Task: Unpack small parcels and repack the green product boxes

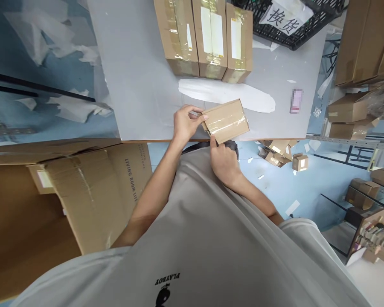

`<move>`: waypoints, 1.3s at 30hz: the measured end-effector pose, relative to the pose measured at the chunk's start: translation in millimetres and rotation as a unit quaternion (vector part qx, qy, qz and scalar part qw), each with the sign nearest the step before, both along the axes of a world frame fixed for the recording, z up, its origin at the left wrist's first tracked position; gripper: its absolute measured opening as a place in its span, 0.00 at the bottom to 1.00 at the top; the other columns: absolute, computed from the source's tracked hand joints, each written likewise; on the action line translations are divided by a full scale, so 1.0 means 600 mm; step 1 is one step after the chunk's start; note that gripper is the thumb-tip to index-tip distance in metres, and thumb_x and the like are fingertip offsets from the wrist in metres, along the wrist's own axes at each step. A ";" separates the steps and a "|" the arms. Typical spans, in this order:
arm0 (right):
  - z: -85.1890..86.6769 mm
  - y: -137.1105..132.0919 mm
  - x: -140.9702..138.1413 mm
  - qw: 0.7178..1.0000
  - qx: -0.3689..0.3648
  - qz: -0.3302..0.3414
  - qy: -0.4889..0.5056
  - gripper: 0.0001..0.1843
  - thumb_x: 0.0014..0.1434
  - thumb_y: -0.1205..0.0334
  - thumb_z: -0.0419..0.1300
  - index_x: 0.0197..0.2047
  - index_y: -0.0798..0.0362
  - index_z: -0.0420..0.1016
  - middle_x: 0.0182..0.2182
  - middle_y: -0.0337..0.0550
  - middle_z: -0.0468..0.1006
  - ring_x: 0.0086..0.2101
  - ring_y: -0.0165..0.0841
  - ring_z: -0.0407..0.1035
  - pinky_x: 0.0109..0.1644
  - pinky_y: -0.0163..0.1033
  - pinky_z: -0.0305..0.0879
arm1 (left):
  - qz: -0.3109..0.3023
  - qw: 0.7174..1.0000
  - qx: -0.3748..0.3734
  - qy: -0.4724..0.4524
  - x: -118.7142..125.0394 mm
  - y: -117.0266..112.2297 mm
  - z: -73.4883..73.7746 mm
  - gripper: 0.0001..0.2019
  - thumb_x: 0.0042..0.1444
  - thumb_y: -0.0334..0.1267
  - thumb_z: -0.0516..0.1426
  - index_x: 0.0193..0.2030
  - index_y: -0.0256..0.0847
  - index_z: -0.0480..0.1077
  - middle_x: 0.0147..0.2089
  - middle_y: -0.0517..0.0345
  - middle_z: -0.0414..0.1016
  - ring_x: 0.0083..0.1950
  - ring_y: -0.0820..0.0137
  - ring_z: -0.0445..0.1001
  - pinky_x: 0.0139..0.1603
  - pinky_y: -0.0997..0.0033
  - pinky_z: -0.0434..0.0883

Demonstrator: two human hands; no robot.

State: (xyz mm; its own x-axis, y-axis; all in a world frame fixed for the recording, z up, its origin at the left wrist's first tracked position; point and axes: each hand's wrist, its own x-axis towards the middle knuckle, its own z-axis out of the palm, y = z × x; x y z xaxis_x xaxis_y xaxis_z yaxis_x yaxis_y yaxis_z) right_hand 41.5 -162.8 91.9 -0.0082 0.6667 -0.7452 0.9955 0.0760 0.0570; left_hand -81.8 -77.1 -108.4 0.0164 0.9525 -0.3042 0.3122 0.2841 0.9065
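A small brown cardboard box with shiny clear tape over its top is tilted at the near edge of the grey table. My left hand pinches its left end, thumb on top, where a flap or edge looks a little raised. My right hand is closed just below the box, with the index finger stretched to its near left corner. A small dark bit shows beside that finger; what the curled fingers hold, if anything, is hidden. Behind the box lies a long white paper strip on the table.
Three taped cartons stand side by side at the table's back. A black plastic crate with a handwritten sign is at back right. A pink-and-white item lies on the right. A large open carton stands left of me; boxes lie on the floor.
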 end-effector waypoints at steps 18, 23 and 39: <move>-0.005 -0.004 0.023 1.000 -0.024 -0.005 0.020 0.40 0.83 0.74 0.52 0.93 0.56 0.58 0.58 0.69 0.90 0.53 0.46 0.91 0.56 0.43 0.87 | 0.000 1.000 0.001 0.009 0.005 -0.008 -0.001 0.18 0.62 0.54 0.76 0.50 0.46 0.85 0.55 0.52 0.87 0.46 0.63 0.86 0.45 0.65 0.83; -0.003 -0.003 0.031 0.998 -0.042 0.027 0.035 0.40 0.83 0.74 0.49 0.93 0.54 0.57 0.59 0.67 0.88 0.51 0.43 0.91 0.54 0.42 0.87 | 0.015 1.000 0.002 0.003 0.011 -0.008 0.002 0.16 0.61 0.51 0.76 0.49 0.45 0.85 0.54 0.52 0.88 0.46 0.63 0.86 0.50 0.62 0.85; -0.142 0.002 0.249 0.922 0.284 -0.244 0.102 0.35 0.89 0.55 0.44 0.91 0.55 0.60 0.65 0.61 0.89 0.55 0.46 0.89 0.60 0.46 0.84 | 0.040 0.999 0.009 0.002 0.013 -0.010 -0.010 0.15 0.60 0.47 0.76 0.51 0.46 0.87 0.53 0.52 0.87 0.47 0.61 0.86 0.49 0.61 0.85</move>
